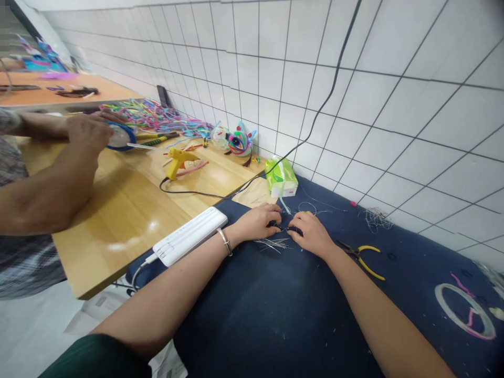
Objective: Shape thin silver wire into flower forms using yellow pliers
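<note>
My left hand (260,221), with a silver bangle at the wrist, lies over the dark blue cloth with its fingers curled and closed. Facing it, my right hand (312,232) is closed too, thumb and fingers pinched together. Small dark pieces show at the fingertips of both, too small and covered to name. Just below the fingers lies a bunch of short thin wires (273,244). Beyond the hands, a loop of fine wire (307,208) rests on the cloth. Pliers with yellow handles (364,257) lie open beside my right forearm.
A white power strip (191,233) stands left of my left forearm. Behind are a green tissue pack (281,177), a yellow glue gun (177,161) and a hanging black cable (315,118). A wire tangle (376,219) and a pale coil (464,312) lie right. Another person's hands (88,131) work at left.
</note>
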Motion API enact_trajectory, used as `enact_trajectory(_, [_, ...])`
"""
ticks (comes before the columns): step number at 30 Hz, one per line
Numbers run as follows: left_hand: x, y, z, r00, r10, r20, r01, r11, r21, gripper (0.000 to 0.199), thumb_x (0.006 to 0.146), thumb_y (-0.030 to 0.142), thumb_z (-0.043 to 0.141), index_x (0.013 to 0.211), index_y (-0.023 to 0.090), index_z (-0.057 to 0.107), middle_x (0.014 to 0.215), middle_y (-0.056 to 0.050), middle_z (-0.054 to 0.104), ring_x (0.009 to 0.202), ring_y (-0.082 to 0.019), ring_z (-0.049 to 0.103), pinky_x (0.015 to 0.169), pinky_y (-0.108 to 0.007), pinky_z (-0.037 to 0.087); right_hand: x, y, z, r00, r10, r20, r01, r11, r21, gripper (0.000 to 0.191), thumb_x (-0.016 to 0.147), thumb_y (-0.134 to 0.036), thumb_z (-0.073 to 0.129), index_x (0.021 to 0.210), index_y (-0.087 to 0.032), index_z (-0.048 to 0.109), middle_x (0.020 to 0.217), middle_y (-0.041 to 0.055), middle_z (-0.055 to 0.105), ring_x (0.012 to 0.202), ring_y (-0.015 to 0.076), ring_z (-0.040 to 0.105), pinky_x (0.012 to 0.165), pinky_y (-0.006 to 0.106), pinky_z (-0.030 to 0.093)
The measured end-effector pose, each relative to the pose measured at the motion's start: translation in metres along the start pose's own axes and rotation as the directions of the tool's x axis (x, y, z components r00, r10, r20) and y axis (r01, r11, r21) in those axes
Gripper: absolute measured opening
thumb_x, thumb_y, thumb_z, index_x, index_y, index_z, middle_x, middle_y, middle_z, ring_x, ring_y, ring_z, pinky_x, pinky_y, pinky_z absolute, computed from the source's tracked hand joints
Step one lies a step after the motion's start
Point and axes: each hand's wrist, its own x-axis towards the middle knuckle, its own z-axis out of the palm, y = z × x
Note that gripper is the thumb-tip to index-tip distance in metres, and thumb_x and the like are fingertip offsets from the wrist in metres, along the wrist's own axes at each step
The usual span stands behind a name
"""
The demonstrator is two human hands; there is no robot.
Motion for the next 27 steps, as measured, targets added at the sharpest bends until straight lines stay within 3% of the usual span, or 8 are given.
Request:
enact_trajectory(8, [0.007, 0.015, 0.013, 0.999, -0.034, 0.040, 0.028, 0.990, 0.139, 0.011, 0.078, 0.023, 0.052, 0.080, 0.018, 0.061, 0.091, -0.006, 0.053, 0.089, -0.019, 0.051, 0.081, -0.031, 0.042, 0.001, -0.002, -0.001, 0.997, -0.039, 0.066, 0.050, 0.985, -0.167, 0.014, 0.087, -0.022, 0.045, 0.086, -0.018, 0.059, 0.085, 0.0061, 0.053, 0.083, 0.0177, 0.044, 0.074, 0.030, 0.034])
enact_trajectory(17, [0.010, 0.014, 0.018, 0.998, -0.034, 0.051, 0.022, 0.977, 0.214, 0.013, 0.078, 0.022, 0.048, 0.077, 0.014, 0.059, 0.091, -0.008, 0.053, 0.089, -0.020, 0.051, 0.082, -0.031, 0.043, 0.012, -0.008, -0.006, 0.986, -0.078, 0.147, 0.112, 0.964, -0.242, 0.014, 0.085, -0.022, 0.045, 0.078, -0.015, 0.055, 0.081, 0.0078, 0.054, 0.082, 0.0191, 0.044, 0.073, 0.031, 0.030])
enact_trajectory(27, [0.009, 0.009, 0.019, 0.995, -0.102, -0.002, 0.100, 0.977, 0.189, 0.010, 0.074, 0.019, 0.050, 0.074, 0.014, 0.059, 0.092, -0.008, 0.055, 0.087, -0.019, 0.054, 0.081, -0.029, 0.045, 0.011, -0.008, -0.004, 0.987, -0.069, 0.148, 0.099, 0.974, -0.205, 0.010, 0.082, -0.022, 0.047, 0.076, -0.016, 0.054, 0.080, 0.0059, 0.053, 0.081, 0.0180, 0.044, 0.072, 0.029, 0.030])
